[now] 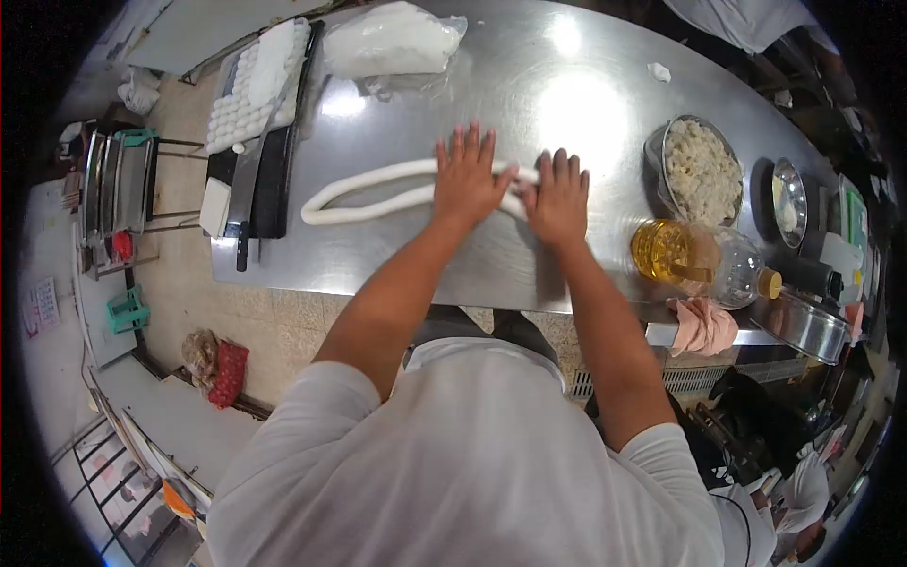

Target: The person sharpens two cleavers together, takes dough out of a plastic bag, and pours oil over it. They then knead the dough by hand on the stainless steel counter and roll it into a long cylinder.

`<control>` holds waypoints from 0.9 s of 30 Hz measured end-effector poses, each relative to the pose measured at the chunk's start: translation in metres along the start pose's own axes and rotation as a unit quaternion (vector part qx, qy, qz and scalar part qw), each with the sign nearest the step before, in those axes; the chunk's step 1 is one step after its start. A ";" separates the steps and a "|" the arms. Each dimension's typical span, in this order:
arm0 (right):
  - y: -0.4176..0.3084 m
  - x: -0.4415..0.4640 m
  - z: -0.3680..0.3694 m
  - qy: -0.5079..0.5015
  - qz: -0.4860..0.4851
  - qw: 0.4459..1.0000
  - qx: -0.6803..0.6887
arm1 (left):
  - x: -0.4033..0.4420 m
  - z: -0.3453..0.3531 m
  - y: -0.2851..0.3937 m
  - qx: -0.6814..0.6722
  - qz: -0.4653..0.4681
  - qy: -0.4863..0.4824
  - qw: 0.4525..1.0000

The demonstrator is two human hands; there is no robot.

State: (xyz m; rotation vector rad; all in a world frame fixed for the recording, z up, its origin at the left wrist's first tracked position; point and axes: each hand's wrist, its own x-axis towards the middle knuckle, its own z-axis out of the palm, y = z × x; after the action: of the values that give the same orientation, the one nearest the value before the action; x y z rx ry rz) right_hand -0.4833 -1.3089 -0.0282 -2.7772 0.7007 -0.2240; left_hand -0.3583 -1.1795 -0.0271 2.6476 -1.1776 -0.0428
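A long white dough rope [364, 213] lies on the steel table, doubled back into a narrow loop whose bend points left. My left hand [463, 184] rests palm down across both strands, fingers stretched out. Beside it, my right hand [559, 200] lies flat over the rope's right end with its fingers extended. The thumbs are close together, and the dough under both palms is hidden.
On the steel table [378, 260], dough in plastic [392, 42] sits at the back. Left are a tray of small dough balls [248, 104] and a long knife [244, 189]. Right are a bowl of pale filling [704, 175], an oil bottle [661, 250] and a pink cloth [704, 326].
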 end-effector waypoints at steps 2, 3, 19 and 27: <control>-0.008 -0.046 0.005 -0.002 -0.030 0.999 0.012 | -0.045 -0.004 -0.001 0.010 0.046 -0.036 0.998; -0.012 -0.071 0.007 -0.012 -0.044 0.999 0.027 | -0.078 -0.010 -0.001 0.010 0.061 -0.070 0.996; -0.045 -0.136 -0.020 0.031 0.081 0.996 0.033 | -0.103 -0.059 -0.083 -0.061 0.183 -0.060 0.979; -0.041 -0.089 0.009 -0.006 0.049 0.998 -0.026 | -0.090 -0.036 -0.066 -0.061 0.156 -0.087 0.982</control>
State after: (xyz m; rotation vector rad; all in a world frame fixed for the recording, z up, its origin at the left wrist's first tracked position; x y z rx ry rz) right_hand -0.5407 -1.2290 -0.0315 -2.7815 0.8490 -0.1710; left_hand -0.3664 -1.0631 -0.0135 2.3649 -1.5793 -0.2865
